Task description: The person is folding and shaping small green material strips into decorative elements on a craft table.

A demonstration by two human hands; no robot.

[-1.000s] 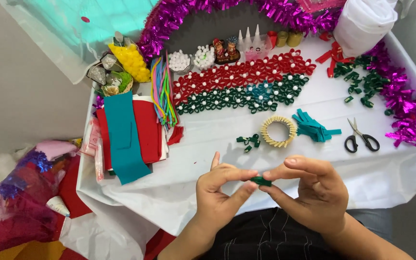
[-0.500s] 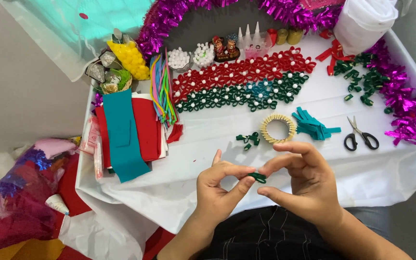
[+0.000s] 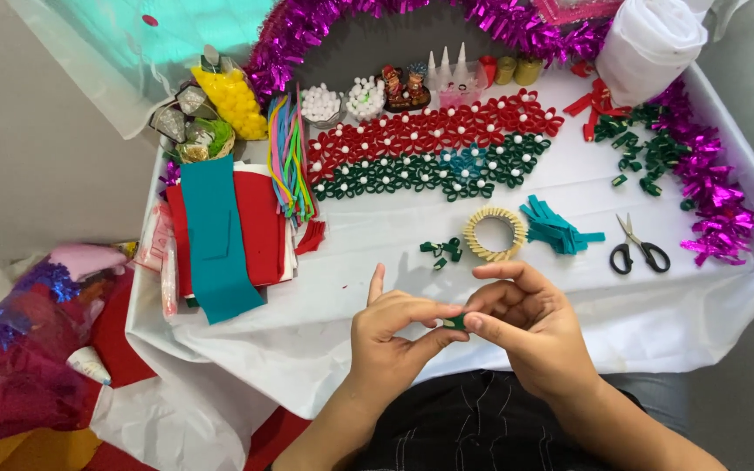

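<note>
My left hand (image 3: 394, 336) and my right hand (image 3: 530, 327) meet over the near edge of the white-covered table (image 3: 377, 253). Between their fingertips they pinch a small dark green felt piece (image 3: 455, 322), mostly hidden by the fingers. Just beyond my hands lie a few small green felt loops (image 3: 441, 251), a ring of wooden clothespins (image 3: 495, 234) and a pile of teal felt strips (image 3: 556, 228). Farther back lie rows of red and green felt flowers (image 3: 434, 153) with white beads.
Black scissors (image 3: 637, 251) lie at the right. Red and teal felt sheets (image 3: 220, 231) are stacked at the left beside coloured pipe cleaners (image 3: 290, 161). Purple tinsel (image 3: 709, 187) runs along the back and right edges. A white fabric roll (image 3: 647, 39) stands at back right.
My hands have kept working the green felt piece between the fingertips, shifting slightly; the piece is now more covered by my fingers. Nothing on the table has moved.
</note>
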